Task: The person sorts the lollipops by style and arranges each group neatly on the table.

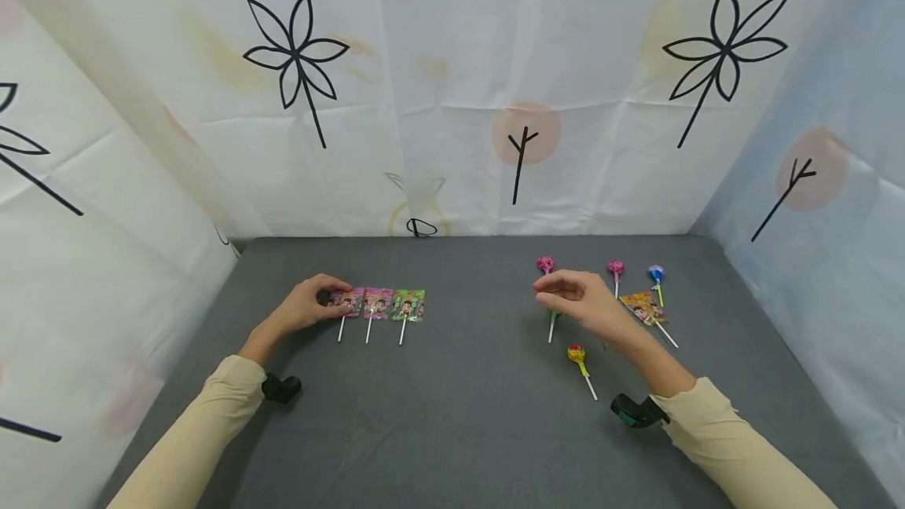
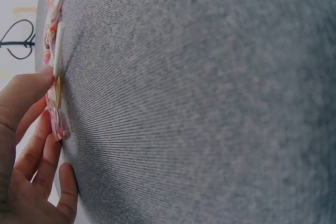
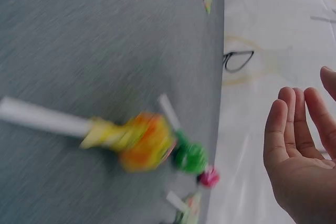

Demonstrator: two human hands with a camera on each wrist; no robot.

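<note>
My left hand (image 1: 313, 303) pinches the pink flat-wrapped lollipop (image 2: 55, 100) at the left end of a row, thumb on one side and fingers at its edge. Beside it lie another pink flat lollipop (image 1: 378, 302) and a green flat one (image 1: 409, 304), sticks toward me. My right hand (image 1: 583, 301) hovers with relaxed fingers and holds nothing. Under it, partly covered, is a green ball lollipop (image 3: 190, 158). A yellow ball lollipop (image 1: 576, 354) lies nearer to me, and a pink ball lollipop (image 1: 544, 264) shows just beyond the hand.
On the right of the grey table (image 1: 424, 430) lie a second pink ball lollipop (image 1: 616, 266), a blue one (image 1: 656, 271) and an orange flat lollipop (image 1: 642, 307). Another flat wrapper (image 3: 192, 209) shows low in the right wrist view. Patterned cloth (image 1: 438, 38) hangs behind the table.
</note>
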